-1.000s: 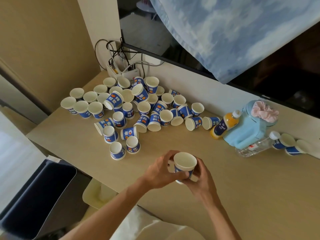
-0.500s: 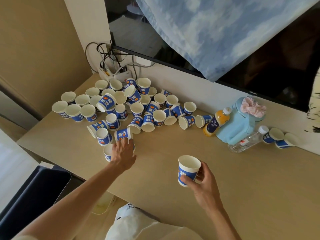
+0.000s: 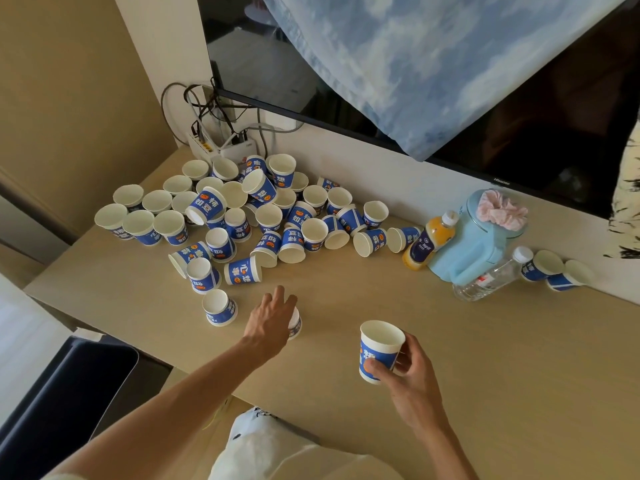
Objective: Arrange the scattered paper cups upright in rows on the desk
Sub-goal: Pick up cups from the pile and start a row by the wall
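Standing by the desk point(image 3: 502, 375), I see the person's two hands apart over its near edge. The right hand point(image 3: 410, 374), low and right of centre in the frame, grips a blue-and-white cup point(image 3: 380, 349) by its side, upright with the open mouth up, just above the wood or barely on it; I cannot tell which. The left hand point(image 3: 273, 320), centre-left, is draped over a second cup point(image 3: 295, 323) from above, fingers curved over its rim, so only a sliver of that cup shows. Just left of it a lone cup point(image 3: 219, 307) stands upright. Behind, across the centre-left of the frame, lies the scattered heap of cups point(image 3: 277, 216), some upright, some on their sides, some upside down. Towards the right stand an orange juice bottle point(image 3: 429, 242) leaning on a pale blue jug point(image 3: 485, 247) topped with a pink scrunchie point(image 3: 502, 211), a clear bottle point(image 3: 491, 280) on its side, and two toppled cups point(image 3: 554, 271). A television point(image 3: 519, 140) half covered by a blue cloth point(image 3: 450, 64) fills the top.
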A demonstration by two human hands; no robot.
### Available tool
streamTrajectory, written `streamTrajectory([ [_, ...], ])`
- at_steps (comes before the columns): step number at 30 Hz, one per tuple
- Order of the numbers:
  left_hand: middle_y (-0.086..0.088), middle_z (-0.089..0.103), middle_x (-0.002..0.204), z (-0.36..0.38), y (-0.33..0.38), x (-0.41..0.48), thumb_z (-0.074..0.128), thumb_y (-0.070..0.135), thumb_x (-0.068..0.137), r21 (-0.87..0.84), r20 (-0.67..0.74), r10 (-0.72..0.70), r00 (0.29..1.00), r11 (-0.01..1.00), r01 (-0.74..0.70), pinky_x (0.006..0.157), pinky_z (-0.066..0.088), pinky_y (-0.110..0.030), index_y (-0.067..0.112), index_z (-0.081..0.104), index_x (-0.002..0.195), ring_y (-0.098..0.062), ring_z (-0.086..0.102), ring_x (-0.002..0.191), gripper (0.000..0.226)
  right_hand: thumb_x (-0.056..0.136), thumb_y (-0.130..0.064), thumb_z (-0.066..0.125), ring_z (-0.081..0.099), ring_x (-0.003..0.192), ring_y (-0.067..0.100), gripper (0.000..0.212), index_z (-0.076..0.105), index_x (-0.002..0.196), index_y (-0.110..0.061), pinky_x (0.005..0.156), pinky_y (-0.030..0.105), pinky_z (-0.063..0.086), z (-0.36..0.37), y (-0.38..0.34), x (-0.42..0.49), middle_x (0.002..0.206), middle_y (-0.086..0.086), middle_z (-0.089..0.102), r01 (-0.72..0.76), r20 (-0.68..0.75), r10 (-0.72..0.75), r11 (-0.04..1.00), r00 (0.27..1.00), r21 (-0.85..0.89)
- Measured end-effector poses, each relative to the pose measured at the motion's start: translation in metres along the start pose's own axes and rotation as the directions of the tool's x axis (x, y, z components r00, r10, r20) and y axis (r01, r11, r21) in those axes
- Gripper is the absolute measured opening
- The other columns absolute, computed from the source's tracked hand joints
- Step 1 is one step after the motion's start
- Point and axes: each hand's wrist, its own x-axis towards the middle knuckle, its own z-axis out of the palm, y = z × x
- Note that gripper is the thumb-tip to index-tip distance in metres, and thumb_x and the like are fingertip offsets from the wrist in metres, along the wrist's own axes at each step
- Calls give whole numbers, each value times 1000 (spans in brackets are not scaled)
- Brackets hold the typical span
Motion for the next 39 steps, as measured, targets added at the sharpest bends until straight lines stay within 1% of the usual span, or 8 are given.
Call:
streamTrajectory([
  [10,-6,59,127,13,16,6,65,50,87,88,143,3,990,996,-15,88,51,-39,16,35,138,-29,58,117,68,58,-38,83,73,97,11,61,63,115,-29,76,26,56,-4,6,-2,104,-10,75,-61,-36,64,995,997,74],
  [16,-2,64,98,10,37,9,79,51,73,-312,109,-51,993,947,83,65,45,-31,20,42,106,-27,63,85,58,59,-29,83,72,90,6,57,63,113,-26,69,18,55,-21,8,-4,100,-11,75,-94,-107,111,984,988,152],
  [18,0,60,95,5,55,7,86,46,64,-603,147,-92,985,780,163,61,42,-29,20,45,100,-19,56,77,61,53,-35,84,73,91,9,64,63,113,-24,69,19,55,-28,10,-3,100,-10,75,-109,-133,133,978,982,176],
  [22,-1,64,116,-2,97,-4,81,43,40,-943,264,2,964,209,258,82,54,-32,23,54,119,-19,67,94,86,57,-27,84,73,91,13,64,62,116,-20,70,23,54,-47,17,-1,104,-1,75,-129,-203,174,968,964,216],
  [25,-4,69,119,-2,122,-10,86,31,48,-968,252,138,958,57,246,87,56,-32,24,61,125,-18,72,98,81,57,-23,84,72,90,11,66,60,118,-19,68,21,55,-67,24,-1,106,2,74,-130,-245,190,961,951,243],
  [29,-14,73,113,-3,156,-14,82,18,65,-970,242,252,937,67,233,85,52,-27,12,67,120,-19,69,98,57,45,-32,87,71,86,6,79,59,117,-18,66,16,54,-99,33,1,108,4,72,-120,-291,206,950,934,288],
  [34,-20,70,110,-7,225,-11,88,21,57,-981,192,170,967,64,184,82,56,-32,6,59,121,-22,68,93,71,38,-34,87,71,84,4,85,58,116,-16,66,17,55,-146,55,13,112,9,70,-128,-288,246,919,926,374],
  [39,-4,75,102,-11,315,-4,84,9,63,-988,127,96,987,106,117,77,58,-29,9,60,119,-18,72,92,61,52,-15,83,70,85,0,70,58,118,-17,66,16,54,-207,78,27,111,2,71,-116,-280,252,898,926,425],
])
